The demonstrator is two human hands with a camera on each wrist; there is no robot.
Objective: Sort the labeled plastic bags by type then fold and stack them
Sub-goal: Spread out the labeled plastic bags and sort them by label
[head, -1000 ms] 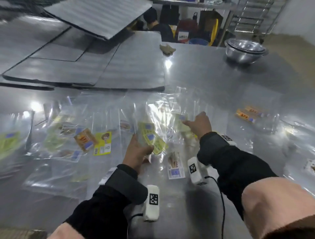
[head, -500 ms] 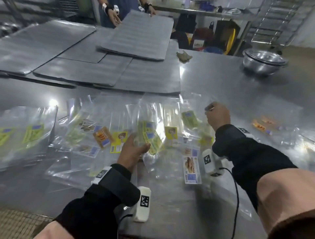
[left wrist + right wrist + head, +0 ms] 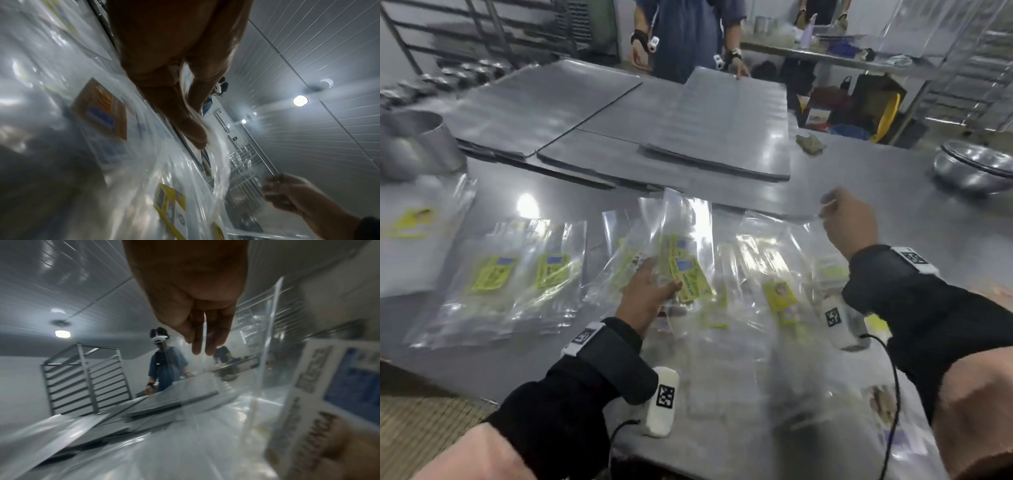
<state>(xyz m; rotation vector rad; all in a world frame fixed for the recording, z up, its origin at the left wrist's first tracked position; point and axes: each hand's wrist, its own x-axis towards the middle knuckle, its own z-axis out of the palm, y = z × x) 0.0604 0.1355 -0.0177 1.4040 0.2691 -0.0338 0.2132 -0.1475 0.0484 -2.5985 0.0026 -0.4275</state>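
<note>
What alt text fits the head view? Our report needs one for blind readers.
A person's left hand grips clear bags with yellow labels while the right hand pinches the edge of a clear bag lifted above a steel table strewn with more bags.

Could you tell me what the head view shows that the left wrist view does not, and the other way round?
Only the head view shows the steel bowls, the grey trays, the sorted yellow-label pile and both wrists. Only the left wrist view shows an orange-label bag, the ceiling lamp and the film running between the left thumb and fingers. Both show the left hand gripping yellow-label bags, and the right hand pinching a clear bag edge.
</note>
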